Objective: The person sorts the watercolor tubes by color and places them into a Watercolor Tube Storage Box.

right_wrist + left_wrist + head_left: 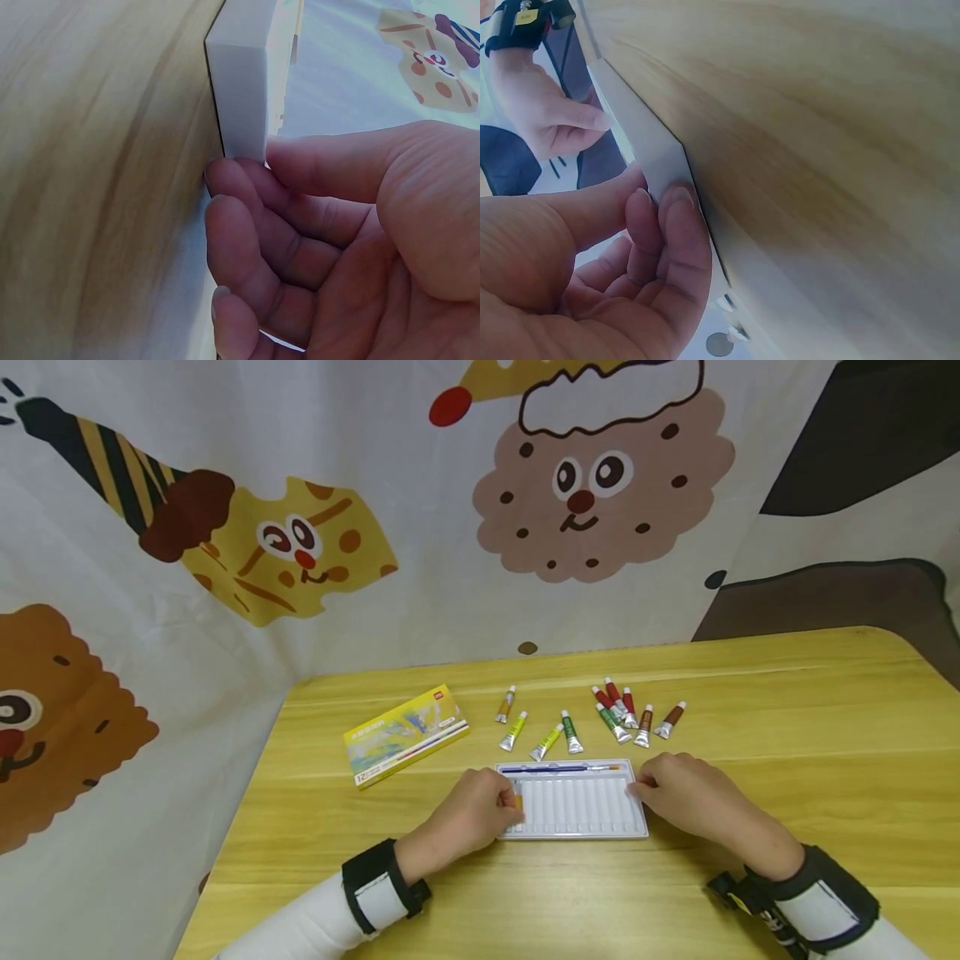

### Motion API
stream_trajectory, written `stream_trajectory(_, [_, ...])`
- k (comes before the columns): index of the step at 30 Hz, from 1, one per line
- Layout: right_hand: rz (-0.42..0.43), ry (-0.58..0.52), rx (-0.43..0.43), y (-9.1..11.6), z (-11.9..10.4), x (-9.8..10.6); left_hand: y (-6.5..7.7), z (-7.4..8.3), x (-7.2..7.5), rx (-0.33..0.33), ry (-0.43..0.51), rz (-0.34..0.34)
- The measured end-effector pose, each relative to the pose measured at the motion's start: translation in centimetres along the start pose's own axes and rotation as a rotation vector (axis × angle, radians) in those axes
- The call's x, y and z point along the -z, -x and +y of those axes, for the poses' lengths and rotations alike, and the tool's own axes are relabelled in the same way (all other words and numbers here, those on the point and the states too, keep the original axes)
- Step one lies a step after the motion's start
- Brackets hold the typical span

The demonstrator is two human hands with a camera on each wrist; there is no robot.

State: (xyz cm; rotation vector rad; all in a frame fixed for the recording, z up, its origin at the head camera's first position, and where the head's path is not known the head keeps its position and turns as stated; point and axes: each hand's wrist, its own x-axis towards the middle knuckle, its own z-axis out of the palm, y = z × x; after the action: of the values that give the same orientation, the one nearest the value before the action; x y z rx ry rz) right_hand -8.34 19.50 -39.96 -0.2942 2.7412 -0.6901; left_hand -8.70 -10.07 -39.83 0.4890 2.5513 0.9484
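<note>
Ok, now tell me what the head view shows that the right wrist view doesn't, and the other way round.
Only the head view clearly shows the left hand, the yellow box, the paint tubes and the blue-handled brush along the far side of the white tray.

Only the right wrist view shows the palm side of the right hand and a close-up of the tray's outer wall.

Both show the right hand gripping the tray, the wooden table and the cheese figure behind.

- Some sort of craft spot, I'd say; home or studio, I can't tell.
- Cartoon-printed cloth (435, 552) hangs behind the wooden tabletop (585, 897).
- Paint tubes (572, 733) and a brush (555, 769) sit here.
</note>
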Motion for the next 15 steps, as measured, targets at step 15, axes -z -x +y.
stream_trajectory(15, [0.001,0.003,0.009,-0.1,0.2,-0.1,0.2,0.6,1.1,-0.039,-0.063,0.081])
